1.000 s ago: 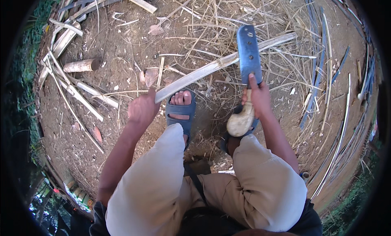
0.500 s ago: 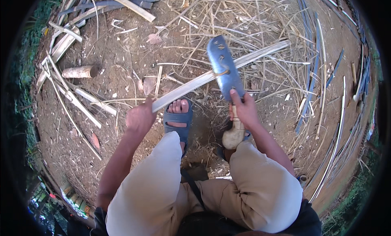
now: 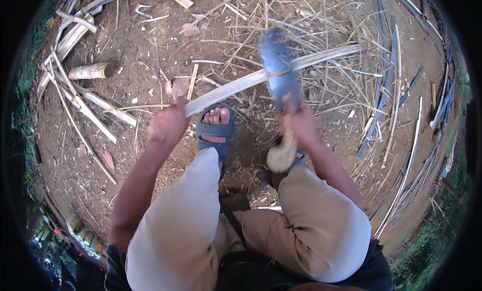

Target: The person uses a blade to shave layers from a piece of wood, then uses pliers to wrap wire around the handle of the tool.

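Observation:
My left hand (image 3: 168, 122) is closed round the near end of a long pale split-bamboo strip (image 3: 227, 89), which slants away to the upper right. In my right hand (image 3: 300, 123) is a machete, gripped where its curved pale handle (image 3: 282, 153) meets the metal. Its broad, shiny blade (image 3: 277, 55) lies across the strip near the middle and hides part of it; some blur softens the blade and hand. At the crossing, a thin yellowish sliver (image 3: 279, 73) shows against the blade.
Thin shavings (image 3: 321, 20) litter the ground beyond the strip. A short cut log (image 3: 91, 71) and several split strips (image 3: 95, 121) lie at the left. Long dark and pale strips (image 3: 385, 80) run along the right. My sandalled foot (image 3: 215, 130) is just below the held strip.
The blade has tilted more upright and become blurred, still across the strip. My left hand keeps its hold on the strip's end. The whole view has shifted slightly.

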`<control>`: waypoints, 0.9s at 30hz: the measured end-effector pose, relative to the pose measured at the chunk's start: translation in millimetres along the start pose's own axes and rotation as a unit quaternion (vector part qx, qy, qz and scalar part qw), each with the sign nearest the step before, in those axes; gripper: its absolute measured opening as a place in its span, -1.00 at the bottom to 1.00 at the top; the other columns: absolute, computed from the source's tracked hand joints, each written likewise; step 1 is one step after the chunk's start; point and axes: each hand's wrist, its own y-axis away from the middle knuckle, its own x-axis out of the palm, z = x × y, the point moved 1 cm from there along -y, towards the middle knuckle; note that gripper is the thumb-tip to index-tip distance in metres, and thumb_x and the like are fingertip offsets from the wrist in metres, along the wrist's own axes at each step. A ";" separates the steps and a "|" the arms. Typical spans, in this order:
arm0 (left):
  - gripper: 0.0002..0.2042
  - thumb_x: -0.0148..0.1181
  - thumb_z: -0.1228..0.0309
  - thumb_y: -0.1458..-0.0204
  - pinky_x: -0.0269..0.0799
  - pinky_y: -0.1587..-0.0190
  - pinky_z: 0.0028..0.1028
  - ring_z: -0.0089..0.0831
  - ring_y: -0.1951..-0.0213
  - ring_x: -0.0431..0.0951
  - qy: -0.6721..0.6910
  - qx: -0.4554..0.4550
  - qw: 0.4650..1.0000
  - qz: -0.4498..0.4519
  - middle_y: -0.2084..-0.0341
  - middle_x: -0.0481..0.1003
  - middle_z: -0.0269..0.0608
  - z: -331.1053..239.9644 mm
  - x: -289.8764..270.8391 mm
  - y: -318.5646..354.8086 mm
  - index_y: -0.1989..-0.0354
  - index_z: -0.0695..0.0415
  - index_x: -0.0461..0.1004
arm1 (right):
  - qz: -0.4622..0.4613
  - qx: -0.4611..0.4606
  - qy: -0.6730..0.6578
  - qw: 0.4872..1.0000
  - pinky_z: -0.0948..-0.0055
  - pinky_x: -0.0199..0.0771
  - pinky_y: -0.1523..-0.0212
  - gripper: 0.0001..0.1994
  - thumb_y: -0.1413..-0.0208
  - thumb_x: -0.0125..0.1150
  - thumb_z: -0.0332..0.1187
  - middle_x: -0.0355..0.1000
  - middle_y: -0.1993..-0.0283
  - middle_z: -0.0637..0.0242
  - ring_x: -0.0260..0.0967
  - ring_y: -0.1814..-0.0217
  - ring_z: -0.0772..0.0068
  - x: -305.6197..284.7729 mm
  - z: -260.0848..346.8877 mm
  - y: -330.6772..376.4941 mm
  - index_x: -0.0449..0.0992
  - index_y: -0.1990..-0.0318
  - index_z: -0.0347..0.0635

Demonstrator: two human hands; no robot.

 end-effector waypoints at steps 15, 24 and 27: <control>-0.73 0.15 0.30 -0.13 0.57 0.47 -0.08 0.01 0.53 0.63 0.032 -0.022 0.997 0.066 0.61 0.55 0.04 -12.1 -0.2 -6.0 0.11 0.20 0.31 | -0.041 0.016 -0.061 0.997 0.42 0.35 0.72 -0.63 -0.28 0.17 -0.07 0.34 0.62 0.33 0.29 0.73 0.47 -17.4 10.3 -0.7 0.33 0.15 -0.24; -0.70 0.13 0.32 -0.12 0.59 0.49 -0.12 -0.01 0.47 0.66 0.030 -0.047 0.990 0.130 0.55 0.58 0.10 -18.0 -21.2 5.8 0.09 0.29 0.33 | 0.018 -0.006 -0.036 0.999 0.41 0.37 0.70 -0.59 -0.26 0.18 -0.02 0.34 0.59 0.32 0.27 0.73 0.48 -6.6 -1.0 13.2 0.31 0.20 -0.25; -0.74 0.18 0.35 -0.08 0.58 0.42 -0.07 0.03 0.47 0.65 0.053 -0.025 0.998 0.025 0.56 0.56 0.12 -12.4 -13.1 -5.7 0.16 0.21 0.33 | -0.081 0.003 -0.152 0.985 0.35 0.44 0.66 -0.60 -0.30 0.13 -0.09 0.38 0.55 0.28 0.31 0.70 0.47 -34.7 11.1 -15.8 0.30 0.03 -0.29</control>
